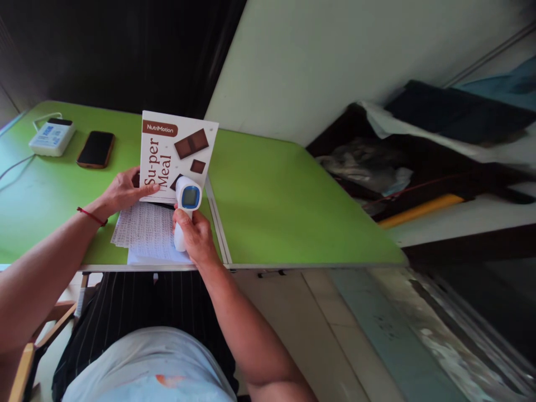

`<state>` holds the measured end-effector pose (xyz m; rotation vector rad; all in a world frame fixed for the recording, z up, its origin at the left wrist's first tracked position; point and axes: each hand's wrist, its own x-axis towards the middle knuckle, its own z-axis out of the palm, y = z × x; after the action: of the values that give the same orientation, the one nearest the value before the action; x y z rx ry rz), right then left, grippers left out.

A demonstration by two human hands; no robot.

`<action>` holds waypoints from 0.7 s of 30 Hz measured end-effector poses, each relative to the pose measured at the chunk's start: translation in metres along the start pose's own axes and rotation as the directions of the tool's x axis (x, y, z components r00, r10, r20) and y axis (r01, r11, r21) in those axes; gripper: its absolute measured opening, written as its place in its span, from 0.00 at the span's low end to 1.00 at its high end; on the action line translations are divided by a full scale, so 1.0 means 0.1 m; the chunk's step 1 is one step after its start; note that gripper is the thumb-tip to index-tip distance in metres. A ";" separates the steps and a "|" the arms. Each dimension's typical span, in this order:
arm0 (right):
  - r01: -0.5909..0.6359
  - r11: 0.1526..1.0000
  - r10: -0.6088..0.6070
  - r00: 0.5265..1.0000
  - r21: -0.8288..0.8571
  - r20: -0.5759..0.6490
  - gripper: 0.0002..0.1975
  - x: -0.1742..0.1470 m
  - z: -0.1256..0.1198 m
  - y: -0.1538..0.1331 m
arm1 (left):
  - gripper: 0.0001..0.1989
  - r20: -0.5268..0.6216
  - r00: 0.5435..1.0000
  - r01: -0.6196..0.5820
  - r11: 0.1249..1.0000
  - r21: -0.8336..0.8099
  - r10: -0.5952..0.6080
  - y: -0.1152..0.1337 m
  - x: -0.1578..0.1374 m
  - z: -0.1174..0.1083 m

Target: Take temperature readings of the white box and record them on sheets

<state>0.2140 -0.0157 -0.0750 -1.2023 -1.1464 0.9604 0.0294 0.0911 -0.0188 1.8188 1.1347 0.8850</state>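
A white box (159,153) printed "NutriMotion Su-per Meal" with chocolate pictures stands upright on the green table. My left hand (122,192) grips its lower left side, thumb across the front and the other fingers behind. In my right hand (196,233) is a white infrared thermometer (182,223), held by its handle, with its blue-rimmed grey display turned toward me. The thermometer's head overlaps the box's lower right part; whether they touch I cannot tell. Beneath both hands lie sheets of paper (146,231) covered in small writing, at the table's near edge.
A black phone (96,149) and a white device (52,137) with cables lie at the table's left. The green folding table (285,206) has a seam right of the papers. Cloths (452,111) hang over a dark rack at the right. A chair (25,368) stands at lower left.
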 end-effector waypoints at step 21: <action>-0.009 1.000 0.009 1.000 0.008 0.006 0.23 -0.02 -0.02 0.00 | 0.29 0.022 1.000 -0.015 0.997 -0.075 0.016 -0.04 0.02 0.00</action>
<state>0.2157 -0.0179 -0.0751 -1.1994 -1.1421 0.9752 0.0285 0.0943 -0.0221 1.7746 1.0612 0.9018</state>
